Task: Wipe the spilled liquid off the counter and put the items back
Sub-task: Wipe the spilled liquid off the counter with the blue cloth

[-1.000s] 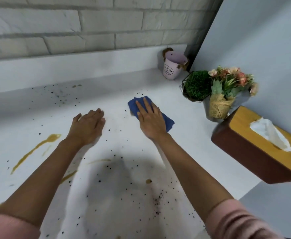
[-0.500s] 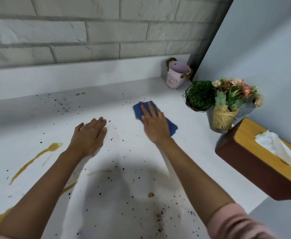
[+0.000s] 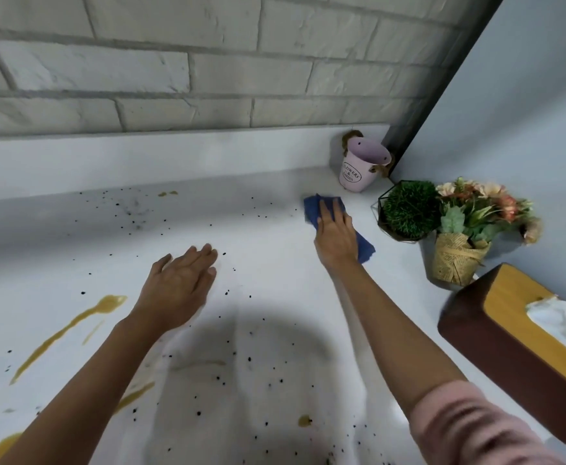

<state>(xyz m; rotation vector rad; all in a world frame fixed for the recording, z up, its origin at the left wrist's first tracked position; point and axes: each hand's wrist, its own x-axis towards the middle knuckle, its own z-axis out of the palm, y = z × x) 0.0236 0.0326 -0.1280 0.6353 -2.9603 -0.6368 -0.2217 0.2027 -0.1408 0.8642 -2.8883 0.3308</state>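
Observation:
My right hand [image 3: 337, 234] presses flat on a blue cloth [image 3: 313, 209] at the back right of the white counter [image 3: 258, 229]. The cloth shows in front of the fingers and behind the wrist. My left hand [image 3: 179, 286] rests palm down on the counter with fingers together, holding nothing. A long yellow-brown streak of spilled liquid [image 3: 70, 327] lies left of it. Smaller brown drops [image 3: 305, 420] and several black specks are scattered over the surface.
A pink metal bucket [image 3: 359, 169] stands in the back corner. Right of the cloth are a green plant in a wire frame [image 3: 409, 209], a paper-wrapped flower bouquet [image 3: 466, 236] and a wooden tissue box [image 3: 516, 340]. A brick wall runs behind.
My right hand has pushed the blue cloth farther back and right, toward the pink bucket. The left hand has stayed about where it was.

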